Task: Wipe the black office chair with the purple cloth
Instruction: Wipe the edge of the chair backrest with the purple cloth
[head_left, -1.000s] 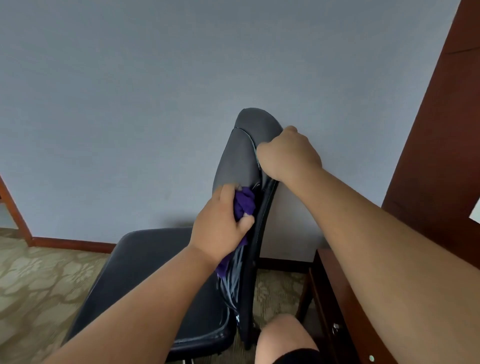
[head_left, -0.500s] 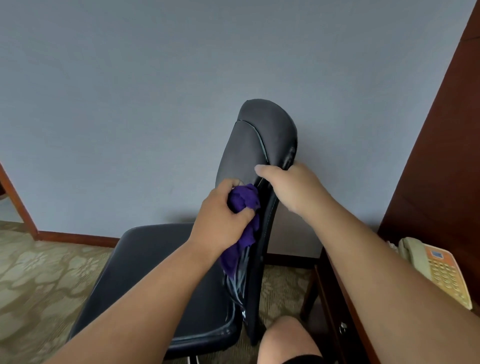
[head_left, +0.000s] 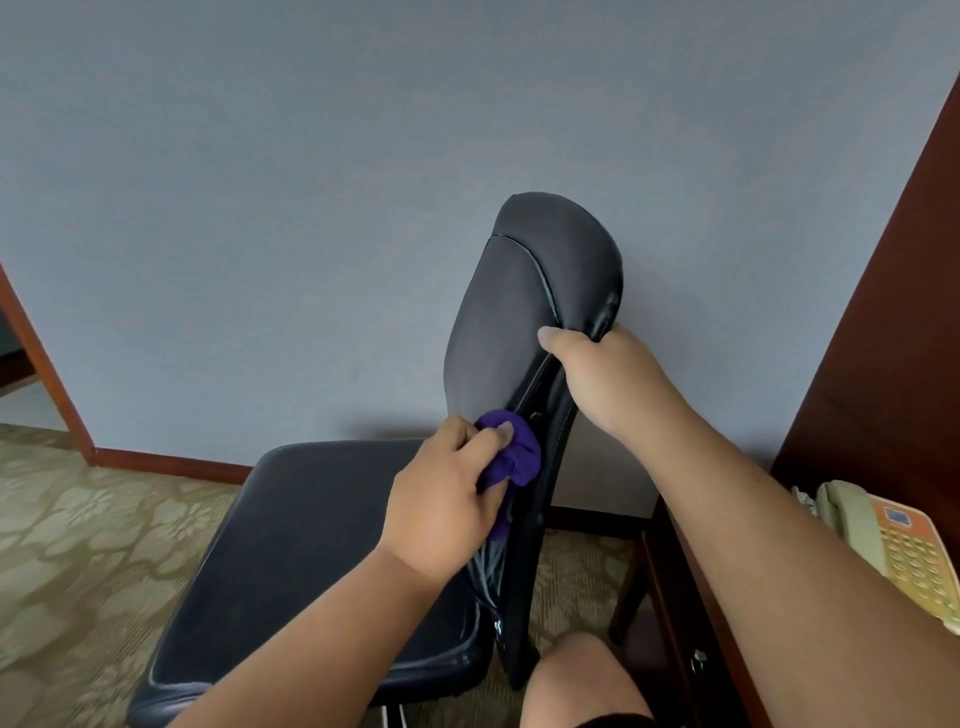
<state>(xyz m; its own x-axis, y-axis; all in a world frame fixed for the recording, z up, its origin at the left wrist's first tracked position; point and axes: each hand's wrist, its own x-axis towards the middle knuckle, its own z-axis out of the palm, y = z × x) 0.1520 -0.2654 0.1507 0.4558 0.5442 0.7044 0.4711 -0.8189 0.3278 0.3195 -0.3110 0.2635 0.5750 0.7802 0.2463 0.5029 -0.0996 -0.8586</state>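
My left hand (head_left: 441, 499) is bunched round the purple cloth (head_left: 511, 457), pressing it to the black office chair (head_left: 509, 322), low on the side edge of its back. My right hand (head_left: 597, 374) clamps that same edge higher up, thumb on the front. The back runs long upward from the cloth, so I reckon the stroke goes up, toward the right hand.

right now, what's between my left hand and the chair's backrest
The purple cloth, bunched in the left hand and held against the lower part of the backrest, as the head view shows.
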